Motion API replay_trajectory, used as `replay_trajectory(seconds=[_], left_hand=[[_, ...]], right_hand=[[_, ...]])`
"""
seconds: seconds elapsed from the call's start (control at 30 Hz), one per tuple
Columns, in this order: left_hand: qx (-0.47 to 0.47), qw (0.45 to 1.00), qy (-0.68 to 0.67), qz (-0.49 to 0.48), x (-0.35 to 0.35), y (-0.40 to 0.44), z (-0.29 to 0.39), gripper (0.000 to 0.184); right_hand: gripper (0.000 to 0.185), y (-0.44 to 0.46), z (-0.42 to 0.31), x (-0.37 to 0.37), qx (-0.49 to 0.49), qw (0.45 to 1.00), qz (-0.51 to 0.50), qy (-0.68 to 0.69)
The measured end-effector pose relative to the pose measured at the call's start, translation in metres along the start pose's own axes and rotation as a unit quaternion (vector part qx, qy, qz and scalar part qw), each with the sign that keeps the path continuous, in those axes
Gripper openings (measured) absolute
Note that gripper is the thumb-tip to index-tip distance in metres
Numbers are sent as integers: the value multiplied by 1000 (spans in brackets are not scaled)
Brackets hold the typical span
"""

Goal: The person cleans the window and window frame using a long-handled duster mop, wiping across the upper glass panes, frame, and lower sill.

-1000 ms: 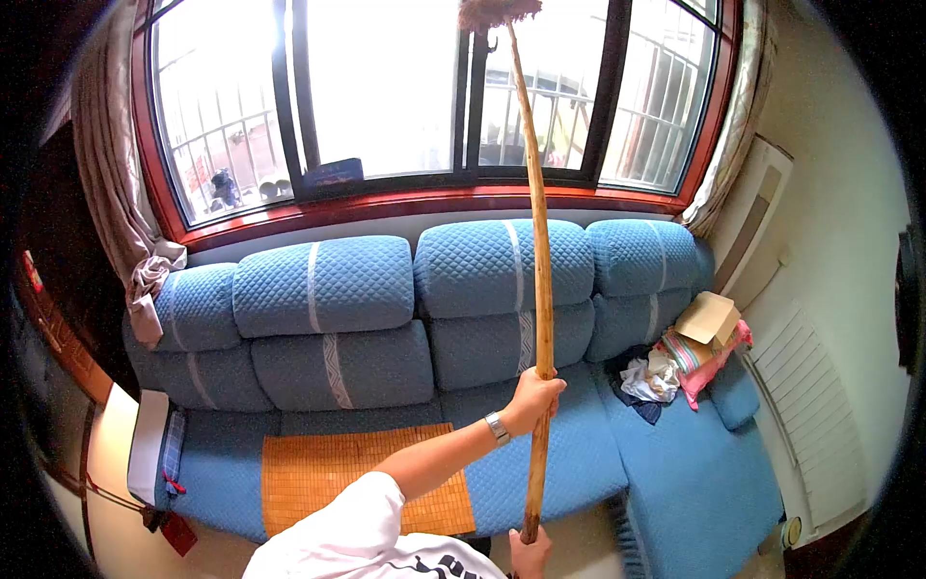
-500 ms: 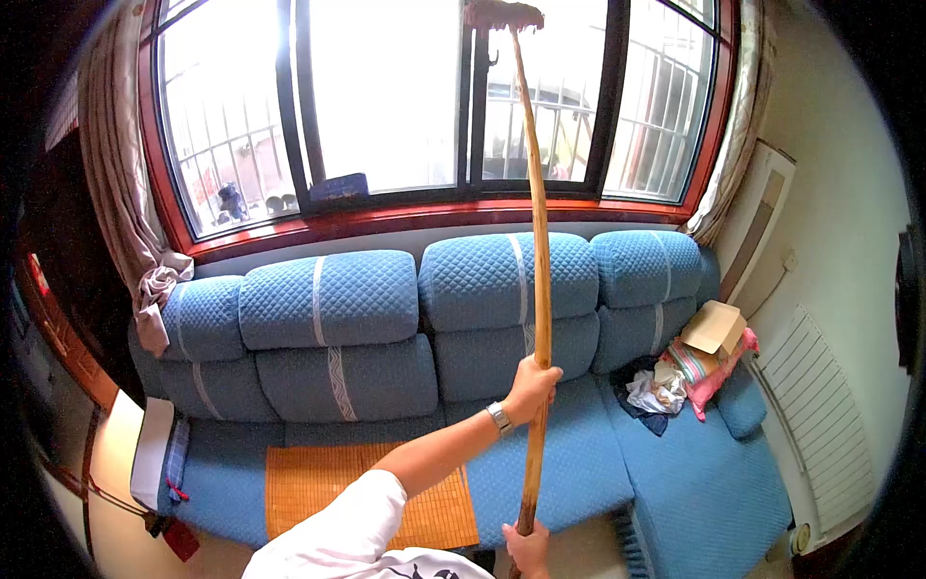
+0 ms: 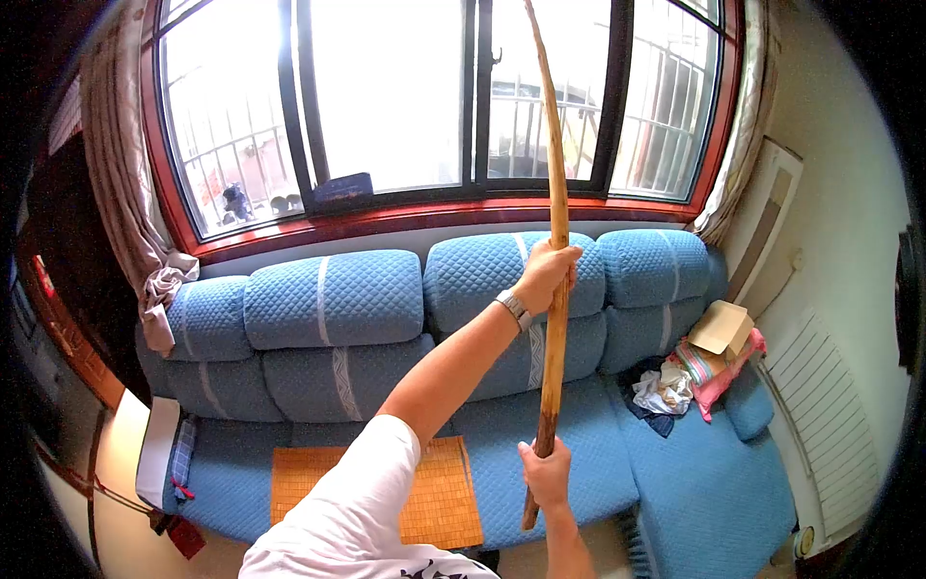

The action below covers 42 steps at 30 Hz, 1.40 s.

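Starting at ten o'clock, a gathered curtain (image 3: 121,183) is seen beside the red-framed window (image 3: 434,214), which is spread across twelve. Below it, the blue quilted sofa (image 3: 540,415) is stretched from eight o'clock round to four, and at seven a bamboo mat (image 3: 307,478) is laid on its seat, partly covered by a white sleeve (image 3: 347,492). In to the middle now, and a watch (image 3: 514,309) is worn on the left wrist! Just off centre, towards three o'clock, the left hand (image 3: 546,274) is wrapped around the long wooden pole (image 3: 554,357), no gap left between fingers and wood. At half past five, the pole's darker lower part is gripped by the right hand (image 3: 549,473), fingers curled round it, the butt left jutting out beneath. The pole is held almost upright in front of the sofa, slightly bowed, its upper end cut off by the top edge just past twelve. Over to four o'clock, crumpled clothes (image 3: 664,389) are heaped on the sofa; at three, a cardboard box (image 3: 721,328) is perched on pink fabric (image 3: 714,391).
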<state>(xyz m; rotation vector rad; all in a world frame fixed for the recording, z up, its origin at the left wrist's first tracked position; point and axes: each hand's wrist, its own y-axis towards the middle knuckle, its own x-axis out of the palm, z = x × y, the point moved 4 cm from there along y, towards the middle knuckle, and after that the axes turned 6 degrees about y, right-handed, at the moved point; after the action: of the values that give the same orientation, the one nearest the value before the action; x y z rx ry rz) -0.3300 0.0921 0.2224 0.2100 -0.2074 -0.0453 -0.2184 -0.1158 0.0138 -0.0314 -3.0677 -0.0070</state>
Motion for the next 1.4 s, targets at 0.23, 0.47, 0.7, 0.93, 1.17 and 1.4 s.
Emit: replay_trajectory(seconds=[0.23,0.47,0.7,0.93,1.17,1.4], left_hand=[[-10,999,-33,-7,9,-6,11,22],[-29,998,-28,-56,7,-20,-13,23],[6,993,108,-43,7,-43,-64,20],[-68,997,15,-13,25,-76,-105,15],[-134,991,5,-23,29,-121,-147,12],[-173,984,32,-31,15,-164,-198,10]], right_hand=[[20,16,-19,3,-75,997,20,-23],[19,-4,-5,-9,-89,987,52,-125],[18,-77,47,-54,-43,965,113,-233],[27,-168,74,-95,78,942,168,-281],[20,-226,76,-106,50,930,223,-288],[29,-262,91,-101,117,917,190,-329]])
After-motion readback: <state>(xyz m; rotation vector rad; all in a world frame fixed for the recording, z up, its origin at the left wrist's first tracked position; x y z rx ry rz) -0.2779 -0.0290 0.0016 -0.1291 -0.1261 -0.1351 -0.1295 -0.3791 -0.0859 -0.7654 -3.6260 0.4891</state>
